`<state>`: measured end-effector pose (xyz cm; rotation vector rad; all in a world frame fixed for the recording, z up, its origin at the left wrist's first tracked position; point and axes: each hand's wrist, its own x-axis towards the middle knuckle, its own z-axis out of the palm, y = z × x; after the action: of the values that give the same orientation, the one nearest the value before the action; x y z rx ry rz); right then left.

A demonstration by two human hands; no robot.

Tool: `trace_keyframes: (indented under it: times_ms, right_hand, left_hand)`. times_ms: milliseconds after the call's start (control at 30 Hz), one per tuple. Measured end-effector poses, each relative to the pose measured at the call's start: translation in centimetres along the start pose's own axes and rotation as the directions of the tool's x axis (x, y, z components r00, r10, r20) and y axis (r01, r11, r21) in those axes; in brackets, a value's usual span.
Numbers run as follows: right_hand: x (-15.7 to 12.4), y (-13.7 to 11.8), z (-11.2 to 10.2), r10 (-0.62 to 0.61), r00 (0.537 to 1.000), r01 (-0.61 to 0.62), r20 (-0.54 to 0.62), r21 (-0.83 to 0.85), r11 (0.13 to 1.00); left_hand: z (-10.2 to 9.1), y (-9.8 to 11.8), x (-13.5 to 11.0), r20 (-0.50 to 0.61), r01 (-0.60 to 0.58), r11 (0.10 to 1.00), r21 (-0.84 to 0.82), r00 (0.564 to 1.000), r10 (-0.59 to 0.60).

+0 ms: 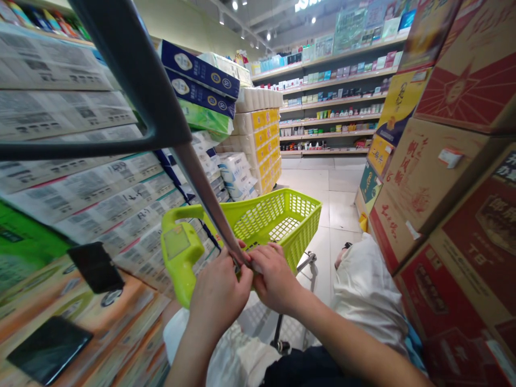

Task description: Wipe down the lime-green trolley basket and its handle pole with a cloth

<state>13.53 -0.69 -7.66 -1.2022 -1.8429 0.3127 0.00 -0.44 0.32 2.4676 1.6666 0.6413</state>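
Observation:
A slim metal pole with a dark grey, branching plastic top slants across the view, its top close to the camera. My left hand is closed on the pole's lower end. Right beside it, my right hand also has its fingers closed on that end, the two hands nearly touching. What the pole's tip looks like is hidden by my fingers. Just beyond my hands stands a lime-green shopping cart with a perforated basket. Its curved green handle is left of my hands, not gripped.
Stacked paper packs rise on the left. Two phones, one upper and one lower, lie on orange packs. Cardboard cartons line the right. Product shelves stand at the back, beyond a tiled floor.

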Motion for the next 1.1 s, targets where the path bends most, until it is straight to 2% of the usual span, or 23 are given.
trace_keyframes:
  times_ms: [100, 267, 500, 633, 767, 867, 1000, 1100]
  right_hand:
    - [0.5, 0.4, -0.4, -0.021, 0.998, 0.020, 0.059, 0.024, 1.000]
    - [1.2, 2.1, -1.4, 0.060, 0.994, -0.055, 0.094, -0.060, 0.997]
    - [1.3, 0.2, -1.6, -0.089, 0.985, 0.081, 0.150, 0.055, 0.995]
    - [1.8, 2.7, -1.9, -0.071, 0.980, 0.054, 0.184, 0.101, 0.993]
    - [1.9, 5.4, -2.4, 0.013, 0.990, -0.012, 0.139, -0.008, 1.000]
    - [1.6, 4.6, -2.1, 0.017, 0.995, -0.017, 0.098, 0.001, 1.000]
    - [1.2, 1.7, -0.9, -0.095, 0.992, 0.087, 0.083, 0.092, 0.992]
    - [1.0, 1.5, -0.5, -0.118, 0.990, 0.110, 0.071, 0.109, 0.988]
  left_hand:
    - [0.0, -0.1, -0.1, 0.011, -0.001, 1.000, 0.006, 1.000, 0.001]
    - [-0.1, 0.0, 0.0, 0.028, 0.009, 1.000, -0.006, 1.000, -0.009]
    - [0.2, -0.2, 0.0, -0.002, 0.000, 1.000, 0.014, 1.000, 0.000]
    - [0.1, -0.3, 0.0, -0.010, -0.009, 1.000, 0.016, 1.000, 0.009]
    - [0.1, -0.2, -0.1, -0.008, -0.002, 1.000, 0.009, 1.000, 0.002]
    - [0.2, -0.3, -0.1, -0.016, -0.003, 1.000, 0.005, 1.000, 0.003]
    - [0.3, -0.6, 0.0, -0.054, -0.034, 0.999, 0.011, 0.998, 0.035]
    - [0.3, -0.7, 0.0, -0.066, -0.038, 0.999, 0.010, 0.997, 0.038]
